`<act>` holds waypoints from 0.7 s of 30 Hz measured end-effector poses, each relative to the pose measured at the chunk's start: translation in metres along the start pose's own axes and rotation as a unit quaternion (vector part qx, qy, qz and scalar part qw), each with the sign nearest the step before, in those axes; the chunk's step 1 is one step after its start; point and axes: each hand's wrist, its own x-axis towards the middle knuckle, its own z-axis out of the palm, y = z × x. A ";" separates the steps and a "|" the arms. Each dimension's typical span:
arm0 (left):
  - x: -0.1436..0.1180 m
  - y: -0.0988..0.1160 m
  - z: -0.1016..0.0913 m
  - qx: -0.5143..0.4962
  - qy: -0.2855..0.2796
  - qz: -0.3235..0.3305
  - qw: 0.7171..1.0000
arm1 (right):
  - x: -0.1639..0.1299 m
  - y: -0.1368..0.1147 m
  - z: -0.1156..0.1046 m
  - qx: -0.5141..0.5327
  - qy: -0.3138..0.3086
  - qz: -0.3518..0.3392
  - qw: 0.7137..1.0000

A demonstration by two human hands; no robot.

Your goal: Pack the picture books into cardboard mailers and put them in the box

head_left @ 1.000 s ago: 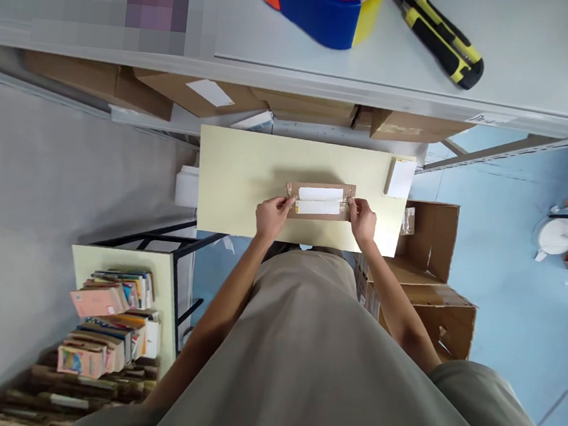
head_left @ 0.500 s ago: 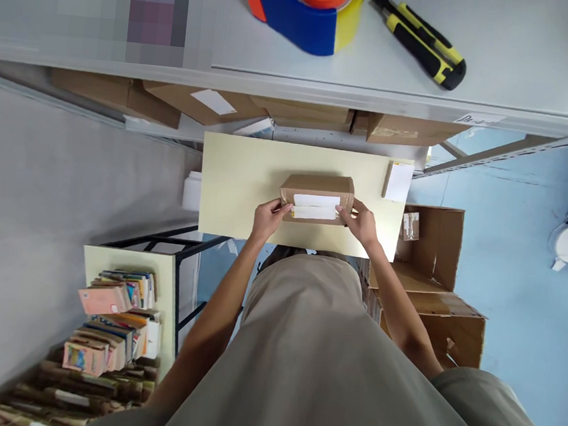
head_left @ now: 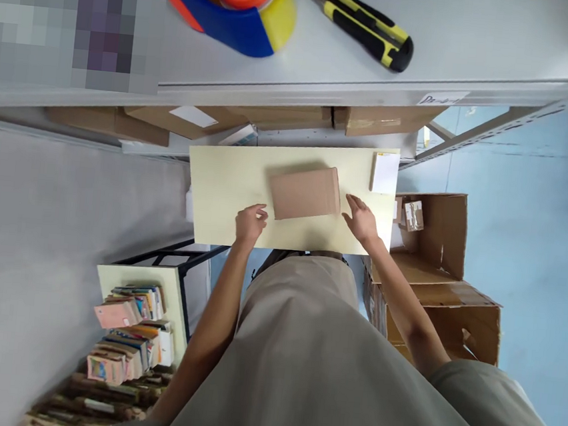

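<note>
Legible text: none.

- Shelf-edge label point(head_left: 443, 98), white, on front lip of grey shelf point(head_left: 480, 51), just below-right of utility knife point(head_left: 361, 26): handwritten, starts approx. "D", rest unreadable.
- White label point(head_left: 193, 116) on carton under the shelf, left: print too small to read.
- White pad point(head_left: 385, 172) under the shelf, right: blank face.
- Brown parcel point(head_left: 304, 193) below the shelf, centre: plain side up, no markings.

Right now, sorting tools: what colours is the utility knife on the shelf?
Yellow and black utility knife, head view.

Matt brown cardboard parcel point(head_left: 304, 193) on a smooth, pale laminate table point(head_left: 226, 187).
</note>
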 end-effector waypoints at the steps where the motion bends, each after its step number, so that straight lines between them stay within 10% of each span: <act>1: 0.001 0.002 -0.007 -0.010 0.016 0.008 1.000 | 0.004 0.009 -0.009 -0.015 0.018 -0.004 1.000; 7: 0.005 0.055 -0.021 0.007 0.011 0.226 0.974 | 0.051 0.070 -0.066 -0.130 0.040 0.009 0.991; 14: -0.018 0.133 0.068 0.125 -0.080 0.372 0.916 | 0.083 0.091 -0.080 -0.210 -0.063 -0.023 0.975; 21: -0.024 0.132 0.106 0.184 -0.096 0.412 0.887 | 0.070 0.085 -0.095 -0.231 -0.074 -0.034 0.970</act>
